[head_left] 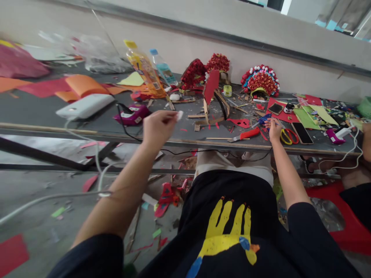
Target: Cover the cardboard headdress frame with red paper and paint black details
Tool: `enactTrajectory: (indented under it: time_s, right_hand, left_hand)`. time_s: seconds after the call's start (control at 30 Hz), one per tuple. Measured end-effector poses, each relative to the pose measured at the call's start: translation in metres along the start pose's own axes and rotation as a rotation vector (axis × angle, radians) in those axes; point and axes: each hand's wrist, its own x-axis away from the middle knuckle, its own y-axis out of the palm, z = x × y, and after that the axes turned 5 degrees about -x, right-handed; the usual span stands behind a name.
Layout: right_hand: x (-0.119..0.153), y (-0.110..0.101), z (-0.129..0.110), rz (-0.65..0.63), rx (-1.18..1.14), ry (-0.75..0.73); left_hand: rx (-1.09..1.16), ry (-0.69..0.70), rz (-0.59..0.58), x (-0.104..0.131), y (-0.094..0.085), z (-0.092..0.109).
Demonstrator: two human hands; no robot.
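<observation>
My left hand (pixel 159 128) is raised above the table's front edge, with thumb and fingers pinched on a small white piece (pixel 180 115). My right hand (pixel 274 129) is closed around a blue glue gun (pixel 263 119), partly hidden by the fingers, its tip pointing left. A cardboard frame (pixel 222 106) with a red paper piece (pixel 211 86) stands between the hands. In front of it lie a red-handled utility knife (pixel 245 134) and a thin wooden stick (pixel 214 138). Yellow-and-red scissors (pixel 289 136) are beside my right hand.
Red decorated headpieces (pixel 260 82) stand by the wall. Bottles (pixel 145 69), a white power bank (pixel 86 106) and a purple power strip (pixel 131 115) are at left; a phone (pixel 302 133) is at right. Cables hang along the front edge. Another person's arm (pixel 366 143) shows at far right.
</observation>
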Motion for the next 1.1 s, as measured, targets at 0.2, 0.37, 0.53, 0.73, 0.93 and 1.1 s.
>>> enactTrajectory:
  time_s: [0.2,0.37,0.53,0.73,0.93,1.1]
  right_hand:
    - [0.000,0.000,0.001,0.001,-0.005,0.014]
    - [0.000,0.000,0.003,0.004,0.005,-0.013]
    - [0.000,0.000,0.002,0.000,0.004,-0.008]
    - [0.002,0.001,0.000,-0.002,-0.025,-0.016]
    - [0.001,0.000,0.001,-0.017,-0.001,0.005]
    - [0.001,0.001,0.002,-0.019,0.005,0.005]
  left_hand:
    - [0.386,-0.034,-0.370,0.002,0.068,0.045]
    - [0.374,0.008,-0.429,0.007,0.095,0.058]
    - [0.295,0.010,-0.408,0.010,0.109,0.059]
    - [0.322,-0.037,-0.404,0.002,0.128,0.053]
    - [0.205,-0.013,-0.367,-0.004,0.143,0.056]
    - [0.068,0.007,-0.416,-0.009,0.150,0.060]
